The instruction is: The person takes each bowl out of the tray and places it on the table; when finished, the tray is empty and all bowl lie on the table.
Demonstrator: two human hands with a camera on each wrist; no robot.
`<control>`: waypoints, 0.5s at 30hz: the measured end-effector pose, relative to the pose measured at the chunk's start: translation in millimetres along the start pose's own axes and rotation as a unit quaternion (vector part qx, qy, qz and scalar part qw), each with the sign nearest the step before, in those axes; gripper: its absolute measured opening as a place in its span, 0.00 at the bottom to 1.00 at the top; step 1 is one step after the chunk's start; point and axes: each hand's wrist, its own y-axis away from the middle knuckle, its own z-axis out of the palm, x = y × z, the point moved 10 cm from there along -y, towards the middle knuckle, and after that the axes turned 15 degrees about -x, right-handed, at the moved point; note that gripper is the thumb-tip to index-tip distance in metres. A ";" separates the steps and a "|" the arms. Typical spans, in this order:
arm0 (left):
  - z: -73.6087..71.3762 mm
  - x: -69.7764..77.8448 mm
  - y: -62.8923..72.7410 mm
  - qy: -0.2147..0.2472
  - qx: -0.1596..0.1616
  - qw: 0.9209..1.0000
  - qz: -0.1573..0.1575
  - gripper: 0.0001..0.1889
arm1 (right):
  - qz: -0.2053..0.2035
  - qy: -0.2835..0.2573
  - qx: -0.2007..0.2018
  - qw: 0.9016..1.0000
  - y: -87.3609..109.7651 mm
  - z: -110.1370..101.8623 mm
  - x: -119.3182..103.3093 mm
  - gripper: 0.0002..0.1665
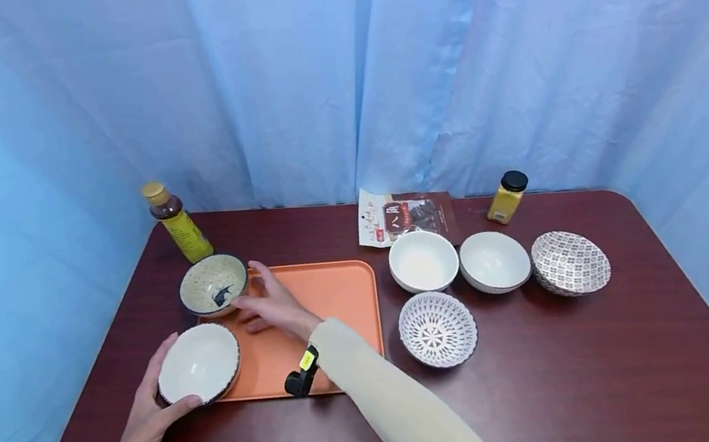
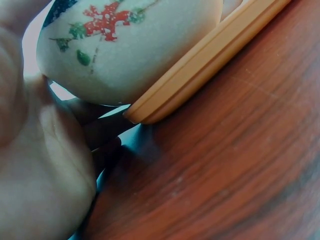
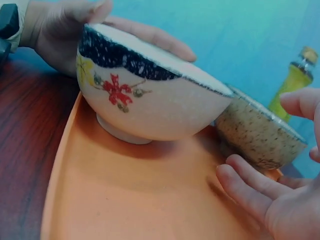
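Nearest: left hand grips white bowl at the near-left corner of the orange tray; a slack thumb could tip it off. Beyond: right hand spread beside speckled bowl, contact I can't confirm; a careless nudge could topple the bottle.

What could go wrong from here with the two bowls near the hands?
The white bowl, held by the left hand, reaches past the edge of the tray; it might tip if released off-balance.

The speckled bowl sits close to it, so a shift of either could knock their rims together.

The bottle stands just behind the speckled bowl; a push from the right hand could topple it.
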 end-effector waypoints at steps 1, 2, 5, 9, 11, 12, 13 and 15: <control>0.0 0.3 0.3 0.001 0.000 1.000 -0.001 0.51 | -0.001 0.001 -0.005 1.000 -2.4 1.1 0.5 0.47; -0.4 0.8 0.5 0.002 0.000 1.000 0.000 0.51 | -0.001 0.002 -0.009 1.000 -4.8 2.0 1.0 0.48; -1.1 1.5 0.6 0.002 0.000 1.000 0.004 0.51 | -0.002 0.005 -0.017 1.000 -10.0 3.8 2.0 0.48; -2.7 5.4 -0.3 0.002 0.003 1.000 0.023 0.51 | 0.003 0.006 -0.017 1.000 -15.7 5.0 2.2 0.49; -2.4 6.9 -0.6 0.005 0.004 1.000 0.029 0.51 | 0.007 0.003 -0.017 1.000 -18.4 5.4 2.6 0.49; -2.3 6.7 -0.7 0.005 0.004 0.999 0.031 0.51 | 0.008 0.001 -0.018 1.000 -20.1 5.6 3.2 0.50; -2.0 6.7 -0.5 0.004 0.006 0.999 0.031 0.51 | 0.007 -0.001 -0.020 1.000 -21.7 5.7 3.7 0.50; -1.0 5.6 -0.2 0.008 0.005 0.999 0.030 0.51 | 0.006 -0.009 -0.022 1.000 -25.1 6.2 5.3 0.51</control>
